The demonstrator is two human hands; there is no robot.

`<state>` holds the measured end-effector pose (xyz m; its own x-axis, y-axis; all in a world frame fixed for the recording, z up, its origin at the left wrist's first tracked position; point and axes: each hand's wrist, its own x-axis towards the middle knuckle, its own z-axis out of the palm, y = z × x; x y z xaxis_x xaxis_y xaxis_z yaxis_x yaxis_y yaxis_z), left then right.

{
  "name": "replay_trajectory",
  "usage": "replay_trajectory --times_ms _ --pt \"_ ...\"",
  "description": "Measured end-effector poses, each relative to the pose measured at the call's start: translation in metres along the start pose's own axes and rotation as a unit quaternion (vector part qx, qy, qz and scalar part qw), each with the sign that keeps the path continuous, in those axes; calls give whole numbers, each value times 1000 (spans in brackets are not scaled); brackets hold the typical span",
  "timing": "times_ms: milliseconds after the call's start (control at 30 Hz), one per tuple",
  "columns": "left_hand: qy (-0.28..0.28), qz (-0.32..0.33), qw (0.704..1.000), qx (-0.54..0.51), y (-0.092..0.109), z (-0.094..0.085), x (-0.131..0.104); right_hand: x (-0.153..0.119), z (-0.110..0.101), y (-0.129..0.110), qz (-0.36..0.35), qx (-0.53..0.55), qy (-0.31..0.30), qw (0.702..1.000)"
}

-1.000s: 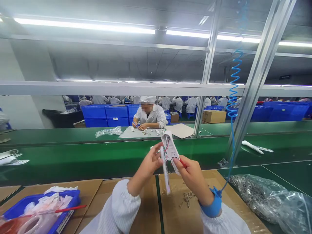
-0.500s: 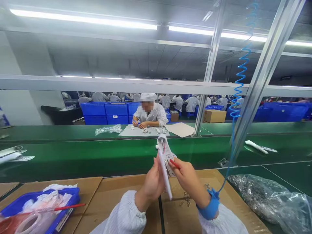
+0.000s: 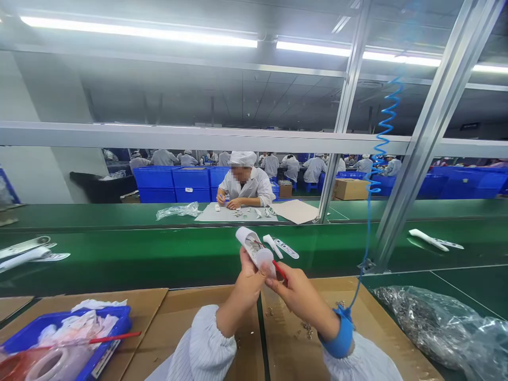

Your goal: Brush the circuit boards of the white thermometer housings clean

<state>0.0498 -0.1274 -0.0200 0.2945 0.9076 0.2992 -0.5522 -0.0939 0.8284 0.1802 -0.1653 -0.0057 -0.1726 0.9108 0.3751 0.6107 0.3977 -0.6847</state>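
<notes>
While both hands hold it up above the near edge of the workbench, the white plastic housing (image 3: pixel 255 250) lies tilted, its rounded upper end pointing up and to the left and its open inner face turned toward the camera, with thin red and dark wires showing inside. The left hand (image 3: pixel 249 279) is closed around the lower part of the housing from the left, thumb against its edge. The right hand (image 3: pixel 296 292) meets it from the right with fingers curled, pinching a thin red tool (image 3: pixel 280 270) whose tip lies against the lower end of the housing; whether the tip goes inside cannot be told. A blue wrist strap (image 3: pixel 340 333) circles the right wrist, and a blue coiled cord (image 3: pixel 379 143) rises from it past a slanted aluminium frame post (image 3: pixel 428 132).

Under the hands lie sheets of brown cardboard (image 3: pixel 222 296), with small metal parts (image 3: pixel 305 329) scattered on the sheet below the right forearm. A clear plastic bag (image 3: pixel 436 328) of more parts lies to the right. At the lower left, a blue tray (image 3: pixel 119 320) holds white pieces and plastic film. Beyond the cardboard runs a green conveyor belt (image 3: pixel 159 254); a white handle-shaped piece and flat cover (image 3: pixel 280 246) lie on it just behind the housing, and similar pairs lie at far left (image 3: pixel 27 254) and far right (image 3: pixel 431 239). Across the belt, a person in a white coat and cap (image 3: pixel 246 185) sits working at a sheet strewn with parts.
</notes>
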Motion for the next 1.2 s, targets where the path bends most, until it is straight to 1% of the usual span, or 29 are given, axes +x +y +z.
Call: replay_trajectory --times_ms 67,133,200,300,400,467,533,600,700,767,800,833,900,967,1067,1133,1200 --pt "-6 31 997 74 3 -5 2 -1 -3 -2 -19 -22 1 1000" --pt "-4 61 990 127 8 -11 4 -3 -8 -3 -46 -60 13 997" --pt "17 75 980 182 13 -16 6 -6 -14 -3 -74 -110 35 991" --pt "56 81 963 249 19 -22 8 -10 -23 1 -129 -213 93 964" --pt "54 109 953 278 28 -24 7 -12 -30 7 -167 -291 142 931" --pt "42 128 933 334 37 -23 5 -13 -32 9 -172 -321 157 918" --pt "19 152 901 406 47 -20 0 -14 -31 9 -168 -340 148 913" --pt "2 177 866 468 57 -17 -5 -14 -30 7 -149 -340 134 919" --pt "-1 226 817 531 65 -16 -14 -16 -29 -1 -110 -278 122 946" --pt "-6 262 796 545 68 -15 -18 -18 -31 -8 -99 -204 80 971" --pt "-12 271 793 546 69 -15 -20 -19 -32 -12 -94 -163 48 981" --pt "-20 275 794 541 70 -16 -21 -21 -34 -15 -88 -122 17 988" --pt "-36 269 812 517 72 -16 -24 -23 -37 -19 -81 -59 -26 995" --pt "-55 247 843 475 73 -17 -27 -25 -40 -22 -95 -29 -38 994" --pt "-74 199 886 413 72 -19 -31 -26 -43 -25 -129 -14 -45 991" --pt "-82 180 899 390 71 -20 -34 -26 -44 -27 -133 -8 -55 989" --pt "-90 181 900 387 71 -19 -37 -26 -43 -28 -125 -16 -57 990"
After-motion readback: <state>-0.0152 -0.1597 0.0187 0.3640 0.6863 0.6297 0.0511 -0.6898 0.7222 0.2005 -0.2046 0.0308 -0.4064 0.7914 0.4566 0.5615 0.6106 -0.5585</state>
